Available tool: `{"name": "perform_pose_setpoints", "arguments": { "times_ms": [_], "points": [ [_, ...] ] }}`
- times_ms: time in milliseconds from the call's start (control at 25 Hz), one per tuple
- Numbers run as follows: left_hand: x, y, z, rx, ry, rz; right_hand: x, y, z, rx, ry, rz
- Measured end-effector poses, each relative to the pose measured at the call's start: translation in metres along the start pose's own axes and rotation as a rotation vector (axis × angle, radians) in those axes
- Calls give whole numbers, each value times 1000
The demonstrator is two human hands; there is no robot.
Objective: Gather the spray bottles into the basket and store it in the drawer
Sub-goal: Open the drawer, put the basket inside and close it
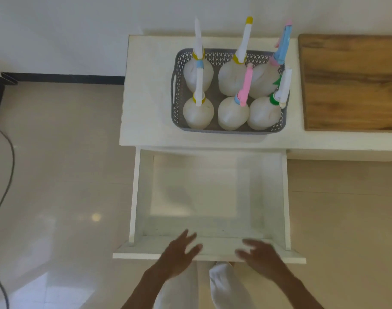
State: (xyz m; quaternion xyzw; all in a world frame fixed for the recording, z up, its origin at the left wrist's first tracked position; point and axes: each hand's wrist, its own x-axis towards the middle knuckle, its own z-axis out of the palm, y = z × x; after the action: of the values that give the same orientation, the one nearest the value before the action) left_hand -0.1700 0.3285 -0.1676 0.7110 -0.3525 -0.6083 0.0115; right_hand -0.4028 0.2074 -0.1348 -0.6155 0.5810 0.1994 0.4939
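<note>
A grey perforated basket (pixel 176 70) stands on the white cabinet top (pixel 146 97). Several white spray bottles (pixel 233 113) stand upright inside it, with yellow, pink, blue and green nozzles. Below the top, a white drawer (pixel 204 190) is pulled fully out and holds nothing. My left hand (pixel 179 253) hovers over the drawer's front panel, fingers spread, holding nothing. My right hand (pixel 260 256) hovers beside it over the same panel, also spread and holding nothing. Both hands are blurred.
A wooden board (pixel 351 81) lies on the counter to the right of the basket. A dark cable (pixel 3 175) runs over the tiled floor at the left. White fabric (pixel 226 286) shows below the drawer front, between my arms.
</note>
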Motion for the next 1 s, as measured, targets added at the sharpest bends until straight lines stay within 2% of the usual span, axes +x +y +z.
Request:
{"name": "perform_pose_setpoints", "arguments": {
  "times_ms": [80,160,200,240,360,400,480,600,720,1000],
  "points": [
    [12,31,-67,-245,423,107,34,-44,-68,357,300,102],
    [32,66,-146,-474,839,186,69,-91,-148,644,550,35],
    [44,83,-184,-556,954,202,90,-111,-182,707,633,-10],
    [59,100,-219,-612,1002,208,115,-131,-213,676,702,-27],
    [102,138,-287,-560,912,194,178,-165,-267,329,699,18],
    [112,145,-297,-508,841,185,191,-170,-272,321,656,37],
    [123,153,-303,-399,744,173,203,-173,-271,387,612,26],
    [130,158,-303,-275,801,180,204,-165,-267,432,674,17],
    [132,155,-303,-337,842,182,203,-164,-266,529,696,-34],
    [118,141,-284,-360,870,154,195,-153,-264,573,624,-115]
  ]
}}
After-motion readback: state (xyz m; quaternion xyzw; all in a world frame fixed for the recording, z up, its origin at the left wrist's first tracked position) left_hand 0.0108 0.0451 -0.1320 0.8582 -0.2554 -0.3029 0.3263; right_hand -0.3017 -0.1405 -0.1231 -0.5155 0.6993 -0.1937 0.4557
